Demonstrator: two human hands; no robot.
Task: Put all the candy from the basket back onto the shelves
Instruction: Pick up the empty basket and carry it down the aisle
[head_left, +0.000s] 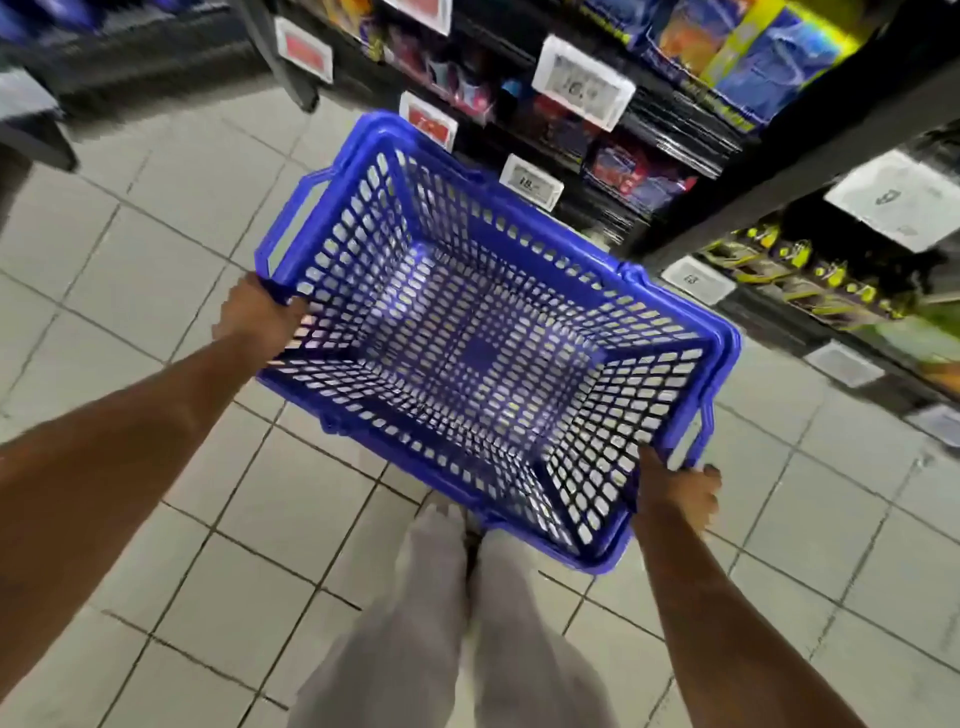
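A blue plastic mesh basket (415, 171) hangs in front of me above the tiled floor, and nothing lies inside it. My left hand (257, 317) grips its left rim, fingers curled over the edge. At the near right corner my right hand (678, 496) grips the rim beside a folded handle. Candy packs (639, 171) in blue and red wrappers fill the dark shelves (810, 150) at the upper right, just beyond the basket's far side.
White and red price tags (582, 83) stick out from the shelf edges. Yellow-green packs (779, 260) lie on a lower shelf at right. Another dark shelf unit (130, 57) stands at the upper left. Grey floor tiles (156, 208) spread between them; my legs (441, 623) show below.
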